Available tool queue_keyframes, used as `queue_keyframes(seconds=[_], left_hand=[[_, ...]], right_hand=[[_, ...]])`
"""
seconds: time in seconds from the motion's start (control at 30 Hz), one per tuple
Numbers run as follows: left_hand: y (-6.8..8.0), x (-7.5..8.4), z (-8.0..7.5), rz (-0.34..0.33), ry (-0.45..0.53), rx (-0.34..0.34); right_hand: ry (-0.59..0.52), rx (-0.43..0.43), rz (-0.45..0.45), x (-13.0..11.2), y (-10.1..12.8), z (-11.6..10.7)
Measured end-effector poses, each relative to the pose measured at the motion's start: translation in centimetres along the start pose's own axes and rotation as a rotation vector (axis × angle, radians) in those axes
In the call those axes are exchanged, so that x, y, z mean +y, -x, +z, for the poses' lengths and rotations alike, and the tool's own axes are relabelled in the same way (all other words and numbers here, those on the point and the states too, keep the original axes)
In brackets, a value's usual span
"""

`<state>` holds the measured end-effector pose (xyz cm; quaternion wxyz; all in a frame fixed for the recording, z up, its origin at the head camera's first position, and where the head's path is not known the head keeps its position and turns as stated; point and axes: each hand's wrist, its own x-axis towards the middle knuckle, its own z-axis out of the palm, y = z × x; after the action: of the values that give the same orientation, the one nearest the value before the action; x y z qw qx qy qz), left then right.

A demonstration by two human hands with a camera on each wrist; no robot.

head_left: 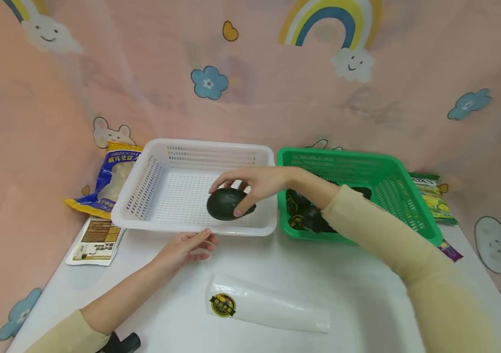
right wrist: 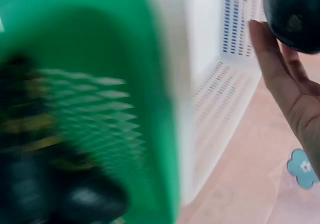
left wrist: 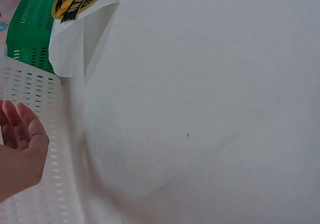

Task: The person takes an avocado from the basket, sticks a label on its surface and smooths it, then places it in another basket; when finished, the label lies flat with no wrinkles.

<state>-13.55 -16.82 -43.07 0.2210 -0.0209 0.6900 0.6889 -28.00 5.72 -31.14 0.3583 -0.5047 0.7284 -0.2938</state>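
Observation:
My right hand [head_left: 263,182] holds a dark green avocado [head_left: 225,205] over the front right part of the white basket [head_left: 180,226]. The thumb lies on its near side and the fingers reach over the far side. In the right wrist view the same avocado [right wrist: 295,18] shows a pale stem scar. My left hand [head_left: 185,251] is at the white basket's front rim, its fingers loosely bent and holding nothing. To the right stands a green basket [head_left: 343,153] with several dark avocados [head_left: 314,219], some with black and gold stickers, partly hidden by my right forearm.
A white sleeve with a round sticker [head_left: 272,306] lies on the table [head_left: 166,304] in front. Left of the white basket are a blue and yellow pasta bag [head_left: 115,179] and a flat packet [head_left: 97,242]. A green snack bag [head_left: 435,198] is at the right; pink printed cloth hangs behind.

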Motion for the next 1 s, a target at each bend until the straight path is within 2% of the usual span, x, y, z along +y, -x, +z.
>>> queue_keyframes(seconds=[0.07,0.2,0.27,0.37,0.47,0.57,0.7,0.83,0.9,0.97,1.0], left_hand=[[0.1,0.0,-0.2,0.004,0.001,0.015],[0.3,0.0,-0.5,0.004,0.013,0.035],[0.4,0.0,-0.6,0.006,0.015,0.035],[0.5,0.1,-0.7,0.009,0.025,0.036],[0.5,0.2,-0.8,0.015,0.033,0.04],[0.5,0.3,-0.6,0.019,0.034,0.035],[0.3,0.4,-0.3,0.014,0.037,0.025],[0.2,0.1,0.1,0.028,0.032,0.015],[0.3,-0.2,0.5,0.068,-0.021,-0.014],[0.7,-0.6,0.9,0.146,-0.167,-0.071],[1.0,-0.9,1.2,0.197,-0.27,-0.107]], right_hand=[[-0.018,0.056,-0.017,-0.1,3.7,1.3],[-0.059,0.153,0.022,0.6,10.4,5.4],[-0.074,0.196,0.079,1.4,12.9,7.8],[-0.071,0.257,0.16,3.1,15.2,11.2],[-0.025,0.322,0.215,4.9,16.1,13.8],[0.036,0.369,0.229,6.3,16.3,15.6],[0.076,0.394,0.236,7.5,16.4,16.7],[0.066,0.383,0.227,8.0,16.8,16.9],[0.056,0.376,0.216,8.1,17.0,16.9],[0.039,0.375,0.213,8.1,17.3,16.9],[0.034,0.377,0.212,8.0,17.4,16.9]])
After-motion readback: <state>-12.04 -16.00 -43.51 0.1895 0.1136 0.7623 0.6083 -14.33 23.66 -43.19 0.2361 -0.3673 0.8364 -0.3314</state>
